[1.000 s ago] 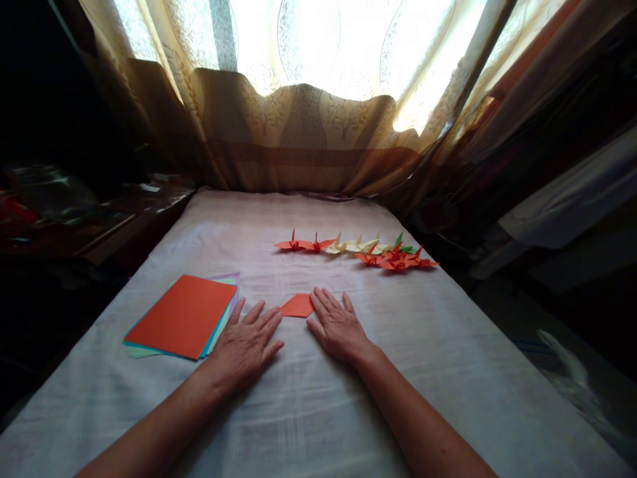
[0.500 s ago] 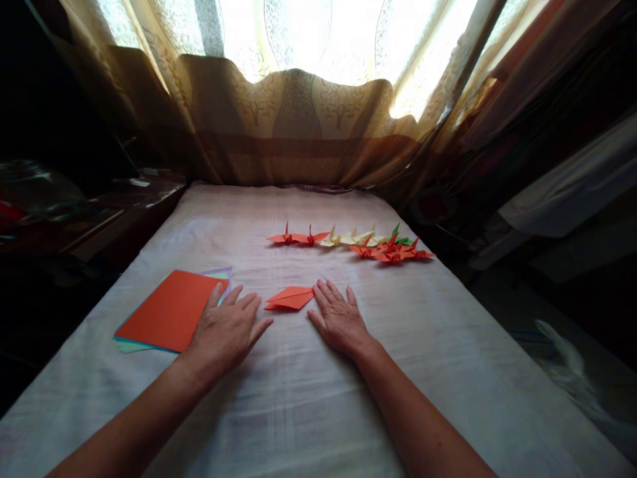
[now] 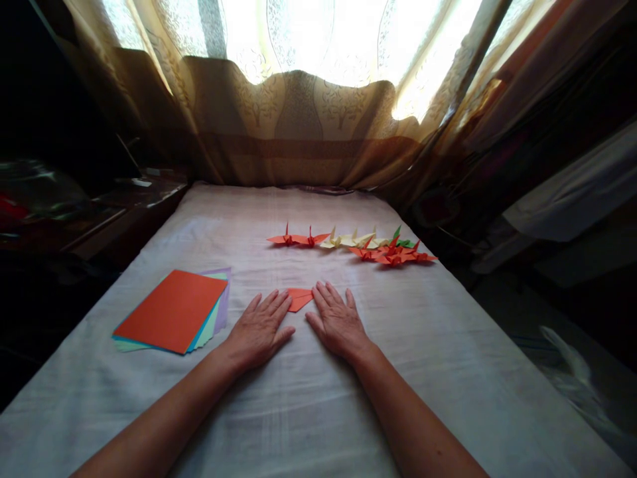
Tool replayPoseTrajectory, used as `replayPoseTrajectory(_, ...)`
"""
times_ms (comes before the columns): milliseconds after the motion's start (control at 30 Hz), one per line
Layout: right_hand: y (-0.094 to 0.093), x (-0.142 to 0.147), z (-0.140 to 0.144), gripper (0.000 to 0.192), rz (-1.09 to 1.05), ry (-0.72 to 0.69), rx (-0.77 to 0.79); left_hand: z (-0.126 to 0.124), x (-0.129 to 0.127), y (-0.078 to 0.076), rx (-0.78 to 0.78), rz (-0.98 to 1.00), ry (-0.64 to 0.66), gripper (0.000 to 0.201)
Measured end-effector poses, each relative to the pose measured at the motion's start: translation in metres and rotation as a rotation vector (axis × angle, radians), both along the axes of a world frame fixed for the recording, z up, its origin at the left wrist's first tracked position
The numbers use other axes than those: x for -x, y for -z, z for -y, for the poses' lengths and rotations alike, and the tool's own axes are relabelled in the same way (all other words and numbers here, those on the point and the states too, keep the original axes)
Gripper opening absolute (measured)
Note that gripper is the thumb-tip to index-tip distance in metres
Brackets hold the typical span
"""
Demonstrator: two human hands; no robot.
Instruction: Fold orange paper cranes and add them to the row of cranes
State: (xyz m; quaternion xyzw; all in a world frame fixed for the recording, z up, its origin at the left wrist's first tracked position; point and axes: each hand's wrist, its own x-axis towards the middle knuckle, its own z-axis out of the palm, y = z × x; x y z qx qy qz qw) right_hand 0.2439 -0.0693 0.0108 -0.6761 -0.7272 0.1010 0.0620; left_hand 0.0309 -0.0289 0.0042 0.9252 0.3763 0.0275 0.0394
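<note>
A folded piece of orange origami paper [image 3: 300, 299] lies flat on the cloth-covered surface. My left hand [image 3: 261, 328] rests palm down with its fingers spread, the fingertips covering the left part of the folded paper. On the other side, my right hand [image 3: 339, 322] is also flat and open, its fingertips touching the paper's right tip. Neither hand grips anything. The paper's left end is hidden under my left fingers.
To the left lies a fanned stack of coloured paper [image 3: 172, 311], orange on top. Beyond my hands, several folded paper cranes [image 3: 393, 251] in orange, cream and green stand in a cluster. A patterned curtain [image 3: 298, 113] hangs behind the far edge.
My left hand has moved right, away from the paper stack and onto the left part of the folded orange paper. My right hand has stayed nearly in place.
</note>
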Motion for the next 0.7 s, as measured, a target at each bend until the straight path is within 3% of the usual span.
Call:
replayPoseTrajectory(300, 0.002, -0.002, 0.014, 0.039, -0.066, -0.050, -0.263, 0.017, 0.018, -0.009, -0.030, 0.110, 0.045, 0.048)
replayPoseTrajectory(500, -0.002, 0.008, 0.021, 0.025, -0.102, -0.238, -0.366, 0.017, 0.014, -0.013, -0.077, 0.300, -0.004, 0.024)
replayPoseTrajectory(600, -0.001, 0.012, 0.019, 0.025, -0.140, -0.307, -0.366, 0.016, 0.010, -0.013, -0.128, 0.362, 0.032, 0.019)
replayPoseTrajectory(700, 0.004, 0.011, 0.017, 0.017, -0.210, -0.349, -0.466, 0.017, 0.009, -0.009, -0.200, 0.376, 0.076, 0.017)
